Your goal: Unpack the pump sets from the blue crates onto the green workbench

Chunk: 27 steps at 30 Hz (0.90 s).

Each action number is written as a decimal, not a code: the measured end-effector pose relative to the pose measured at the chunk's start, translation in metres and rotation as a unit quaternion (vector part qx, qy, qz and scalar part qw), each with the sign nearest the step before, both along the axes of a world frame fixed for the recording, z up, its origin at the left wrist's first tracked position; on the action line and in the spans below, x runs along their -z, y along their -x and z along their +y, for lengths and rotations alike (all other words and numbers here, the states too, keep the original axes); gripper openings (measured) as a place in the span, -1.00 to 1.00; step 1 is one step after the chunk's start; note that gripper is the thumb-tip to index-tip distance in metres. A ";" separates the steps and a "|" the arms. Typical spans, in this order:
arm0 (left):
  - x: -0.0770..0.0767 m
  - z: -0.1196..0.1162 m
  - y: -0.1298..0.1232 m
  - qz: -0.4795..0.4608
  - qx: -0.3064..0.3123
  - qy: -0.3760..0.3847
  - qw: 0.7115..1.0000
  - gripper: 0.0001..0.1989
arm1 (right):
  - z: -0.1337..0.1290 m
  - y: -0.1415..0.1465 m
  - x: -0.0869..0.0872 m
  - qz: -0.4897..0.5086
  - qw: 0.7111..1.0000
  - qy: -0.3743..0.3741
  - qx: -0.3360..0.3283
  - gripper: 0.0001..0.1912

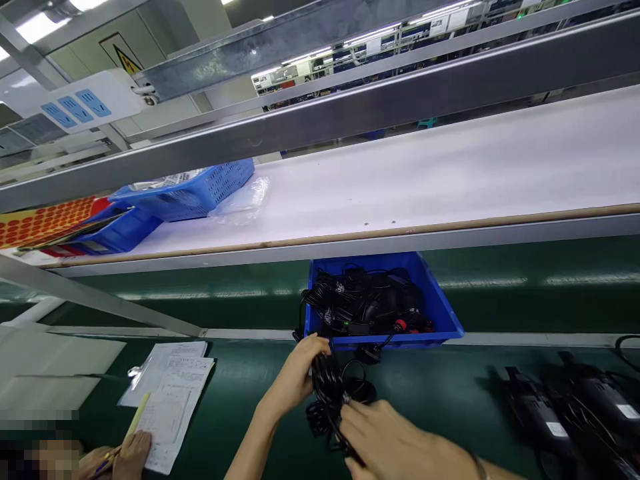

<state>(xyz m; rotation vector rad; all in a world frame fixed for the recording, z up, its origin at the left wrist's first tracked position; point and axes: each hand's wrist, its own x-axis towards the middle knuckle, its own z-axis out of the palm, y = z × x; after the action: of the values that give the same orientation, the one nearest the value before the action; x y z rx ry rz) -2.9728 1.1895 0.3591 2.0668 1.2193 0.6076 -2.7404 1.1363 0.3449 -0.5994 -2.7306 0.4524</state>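
A bundle of black cables (330, 393) is between my two hands, above the green work surface (250, 407) and just in front of the blue bin. My left hand (299, 373) is closed around the upper left part of the bundle. Lower down, my right hand (383, 437) grips the same cables, its fingertips partly hidden among them. Behind them stands the blue bin (445, 310), full of tangled black cables and adapters (370, 300). A black plug (369, 353) hangs over its front rim.
At left, another person's hands (133, 453) hold a pen over papers (170, 400) on a clipboard. Black devices with cables (547, 413) lie at right. Overhead runs a white shelf (425, 180) with blue baskets (200, 193) and a metal beam (350, 100).
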 end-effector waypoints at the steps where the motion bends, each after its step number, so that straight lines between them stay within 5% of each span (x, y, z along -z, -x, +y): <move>1: 0.011 -0.006 0.004 0.031 0.010 -0.007 0.999 -0.59 | -0.010 0.005 0.023 -0.004 1.000 -0.008 0.000 -0.80; 5: 0.045 -0.019 0.010 0.135 0.040 -0.044 0.989 -0.45 | -0.039 0.030 0.108 -0.014 0.999 -0.032 0.010 -0.70; 8: 0.058 -0.024 0.000 0.192 0.085 -0.063 0.976 -0.45 | -0.052 0.054 0.155 -0.017 0.999 -0.028 -0.001 -0.69; 13: 0.075 -0.019 -0.024 0.239 0.184 -0.026 0.953 -0.51 | -0.061 0.069 0.212 -0.058 0.997 -0.025 0.035 -0.62; 16: 0.072 0.007 -0.045 0.242 0.202 0.032 0.949 -0.57 | -0.053 0.062 0.234 -0.103 0.991 0.012 0.086 -0.62; 19: 0.060 0.055 -0.082 0.219 0.109 0.086 0.966 -0.65 | -0.039 0.054 0.235 -0.139 0.976 0.061 0.157 -0.56; 21: 0.060 0.091 -0.115 0.206 0.039 0.118 0.971 -0.72 | -0.028 0.046 0.221 -0.140 0.969 0.101 0.175 -0.58; 24: 0.074 0.133 -0.164 0.222 0.018 0.193 0.956 -0.65 | -0.006 0.015 0.180 -0.110 0.969 0.176 0.132 -0.78; 27: 0.084 0.150 -0.189 0.212 0.027 0.251 0.944 -0.73 | 0.037 -0.052 0.130 -0.073 0.964 0.248 0.065 -0.84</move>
<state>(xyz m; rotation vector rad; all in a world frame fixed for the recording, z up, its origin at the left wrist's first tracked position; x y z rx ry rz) -2.7839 1.3392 0.2750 1.8203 1.3702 -0.1856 -2.6881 1.1736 0.2151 -0.9623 -2.6897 1.1151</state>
